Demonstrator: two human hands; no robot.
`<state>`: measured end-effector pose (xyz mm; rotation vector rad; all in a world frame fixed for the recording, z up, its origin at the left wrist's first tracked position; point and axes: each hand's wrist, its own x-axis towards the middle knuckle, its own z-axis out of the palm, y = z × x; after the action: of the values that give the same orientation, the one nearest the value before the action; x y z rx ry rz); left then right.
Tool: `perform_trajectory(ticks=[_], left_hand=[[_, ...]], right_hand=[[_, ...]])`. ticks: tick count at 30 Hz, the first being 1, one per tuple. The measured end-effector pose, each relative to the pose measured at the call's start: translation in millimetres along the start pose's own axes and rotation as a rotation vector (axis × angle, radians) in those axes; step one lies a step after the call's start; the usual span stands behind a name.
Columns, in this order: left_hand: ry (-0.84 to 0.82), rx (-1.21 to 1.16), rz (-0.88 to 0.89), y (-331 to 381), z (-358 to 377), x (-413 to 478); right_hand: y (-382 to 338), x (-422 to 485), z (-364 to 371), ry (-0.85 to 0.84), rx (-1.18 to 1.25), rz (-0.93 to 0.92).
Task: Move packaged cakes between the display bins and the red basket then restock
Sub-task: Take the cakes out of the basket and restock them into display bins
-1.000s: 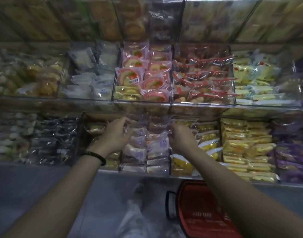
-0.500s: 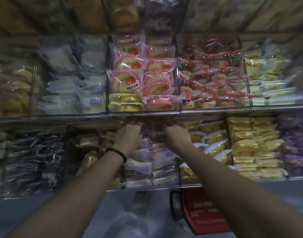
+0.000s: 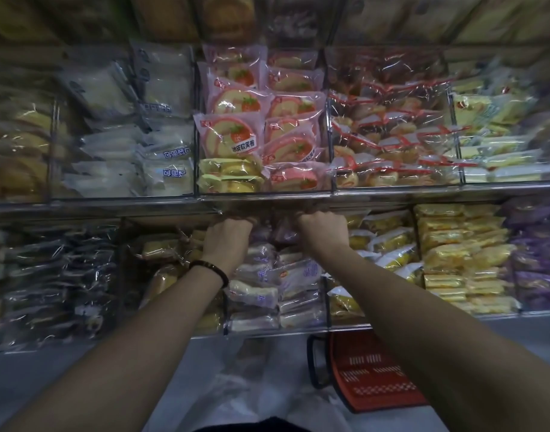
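Observation:
Both my hands reach deep into the middle lower display bin, which holds white and purple packaged cakes. My left hand, with a dark bracelet at its wrist, is at the bin's back left. My right hand is at the back right. The fingers of both curl under the upper shelf's edge and are hidden, so I cannot tell what they hold. A purplish pack lies between the two hands. The red basket stands on the floor below the shelf, partly behind my right forearm.
The upper shelf holds bins of pink strawberry roll cakes, red-banded cakes and white packs. Yellow packs fill the lower bin to the right, dark packs the one to the left. A clear plastic bag lies on the grey floor.
Both hands have pushed further back and up into the middle lower bin, under the upper shelf's edge. The view has moved closer to the shelves.

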<state>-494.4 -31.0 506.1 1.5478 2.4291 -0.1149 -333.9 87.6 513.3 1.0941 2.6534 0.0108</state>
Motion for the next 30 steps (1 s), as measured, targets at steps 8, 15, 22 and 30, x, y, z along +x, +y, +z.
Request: perform_trajectory(ticks=[8,15,22,30], left_hand=[[0.008,-0.055,0.027,-3.6,4.4,-0.6],[-0.019,-0.065,0.087,-10.1,5.1,0.1],[-0.033,-0.035,0.059,-5.4,11.8,7.1],[0.026,-0.066,-0.009,5.3,19.3,10.9]], right_hand=[[-10.6,4.2,-0.4,0.005,0.019,-0.024],[-24.9,7.9,-0.2,-0.020,-0.026,-0.101],[-24.5,11.2,17.4,-0.121,0.113,-0.071],[-7.8,12.0,20.5,-0.034,0.324,0.047]])
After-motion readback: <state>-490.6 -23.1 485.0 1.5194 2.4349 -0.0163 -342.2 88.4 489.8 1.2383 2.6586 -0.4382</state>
